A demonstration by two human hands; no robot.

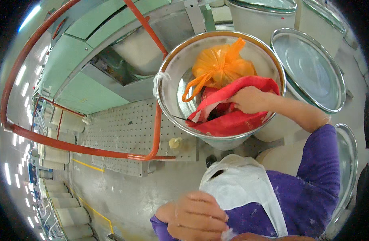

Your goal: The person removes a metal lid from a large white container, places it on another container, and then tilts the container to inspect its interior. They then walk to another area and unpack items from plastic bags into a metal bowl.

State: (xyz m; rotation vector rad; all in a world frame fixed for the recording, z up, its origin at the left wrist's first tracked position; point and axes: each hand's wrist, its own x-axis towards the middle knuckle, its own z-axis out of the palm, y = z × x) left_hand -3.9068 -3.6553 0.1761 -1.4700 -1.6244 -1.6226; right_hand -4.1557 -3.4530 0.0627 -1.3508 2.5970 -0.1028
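My right hand (252, 100) reaches into the mouth of a red cloth bag (228, 124). Its fingers are bent and partly hidden by the bag; what they grip inside cannot be made out. Beside the red bag lies a knotted orange plastic bag (220, 66). Both bags rest in a tall round can (176, 52) with a metal rim. A thin dark strip (179, 118) sticks out from the red bag's left corner. My left hand (198, 217) is held at my chest, fingers curled closed, with a bit of whitish material (229, 234) by the fingertips.
An orange-red pipe rail (156, 132) passes just left of the can. Beyond it stand a pale green machine (92, 80) and a perforated metal platform (124, 128). More round cans (309, 68) crowd the right side. Yellow lines (88, 165) mark the grey floor.
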